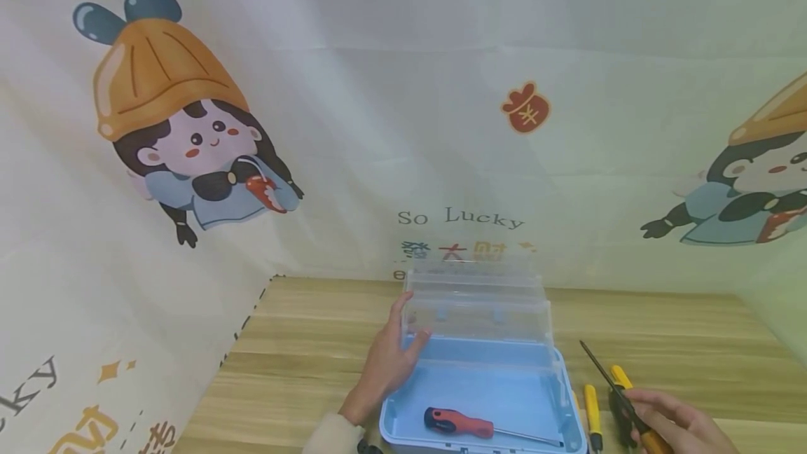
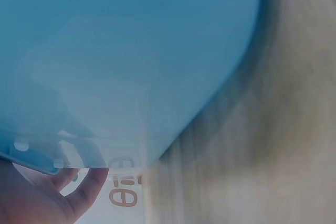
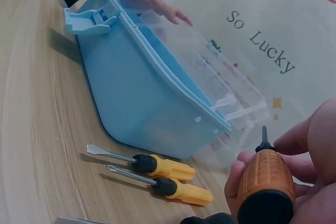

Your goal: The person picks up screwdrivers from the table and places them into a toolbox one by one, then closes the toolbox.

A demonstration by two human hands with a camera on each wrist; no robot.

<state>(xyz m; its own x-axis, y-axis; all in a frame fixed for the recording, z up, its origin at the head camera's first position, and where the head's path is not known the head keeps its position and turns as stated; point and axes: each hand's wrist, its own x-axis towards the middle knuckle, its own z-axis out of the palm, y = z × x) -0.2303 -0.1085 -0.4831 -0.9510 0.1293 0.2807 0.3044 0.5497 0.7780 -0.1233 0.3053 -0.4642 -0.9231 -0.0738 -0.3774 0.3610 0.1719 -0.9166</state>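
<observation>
A blue plastic box (image 1: 479,387) with a clear lid (image 1: 482,321) tilted up at its back stands on the table. My left hand (image 1: 389,363) grips the lid's left side near the hinge, thumb over the inner edge. Inside the box lies a red-and-black screwdriver (image 1: 463,424), its shaft pointing right. Just right of the box, my right hand (image 1: 677,422) holds a screwdriver with an orange handle (image 3: 266,179), black end cap and dark shaft, tip angled up and away. Two yellow-handled screwdrivers (image 3: 173,169) lie between that hand and the box.
Also on the wooden table (image 1: 302,349), a black handle (image 3: 210,219) and a metal blade (image 3: 79,220) show at the right wrist view's lower edge. A printed cloth (image 1: 353,125) hangs behind and at the sides. A light blue latch (image 3: 92,22) juts from the box's front.
</observation>
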